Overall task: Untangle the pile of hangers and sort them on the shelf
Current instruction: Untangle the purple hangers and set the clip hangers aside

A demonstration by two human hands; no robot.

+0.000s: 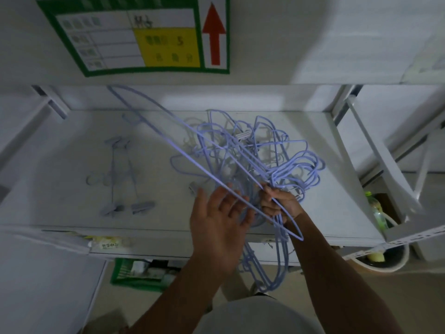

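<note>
A tangled pile of lilac wire hangers [243, 150] lies on the white shelf [72, 153], right of centre. My right hand [280, 203] grips a bundle of hangers [298, 162] at the pile's near edge; some loops dangle over the shelf's front edge [267, 268]. One long hanger [173, 141] slants from the back left down across my hands. My left hand [220, 227] is spread with straight fingers, its fingertips under that hanger's wire. Two clip hangers [122, 174] lie flat on the left half of the shelf.
A green, yellow and red sign [154, 34] hangs on the wall above the shelf. A box with bottles [378, 210] stands at the right. A green crate [137, 271] sits below the shelf. Shelf posts [51, 102] rise at the back corners.
</note>
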